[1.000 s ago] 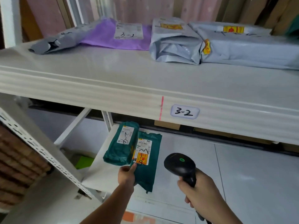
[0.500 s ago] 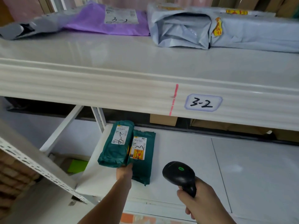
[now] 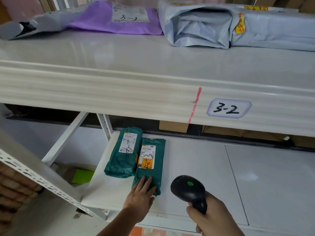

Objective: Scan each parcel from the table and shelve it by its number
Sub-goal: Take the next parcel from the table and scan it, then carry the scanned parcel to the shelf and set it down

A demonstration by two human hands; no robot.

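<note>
Left hand (image 3: 140,196) lies flat, fingers spread, on the near end of the green parcel (image 3: 150,165) on the lower shelf (image 3: 204,176), touching another green one (image 3: 123,154). Right hand (image 3: 213,217) grips the black scanner (image 3: 189,189). Label scribbles hard to read; boxes (image 3: 173,126) behind mostly hidden.

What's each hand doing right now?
Left hand: open, flat on the green parcel.
Right hand: closed around the scanner.
</note>
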